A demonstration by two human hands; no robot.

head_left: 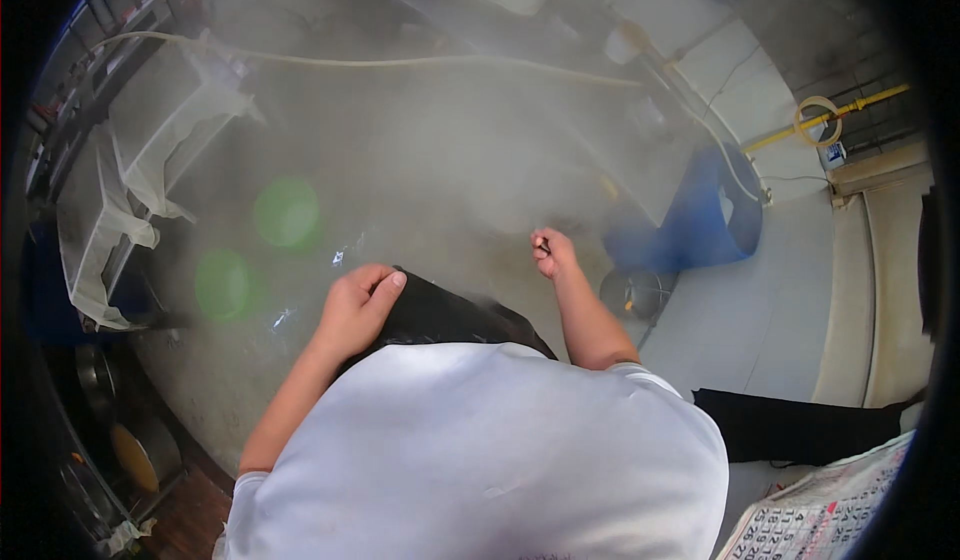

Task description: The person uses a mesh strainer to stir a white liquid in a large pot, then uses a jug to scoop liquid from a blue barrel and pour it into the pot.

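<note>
My left hand (355, 308) is closed on the upper corner of a black apron (445, 315), thumb laid along its edge. The apron spreads out in front of my waist, below the white shirt. Ahead and to the right, my right hand (552, 253) is raised in a fist. A small dark bit shows between its fingers, too small to name. Thick steam or haze blurs whatever lies beyond both hands.
On the right stands a blue barrel (715, 215), with a metal pot (637, 295) near it. A pale hose (400, 62) runs across the far side. White cloth-draped crates (100, 225) are at left, and a printed calendar (820, 505) is at lower right.
</note>
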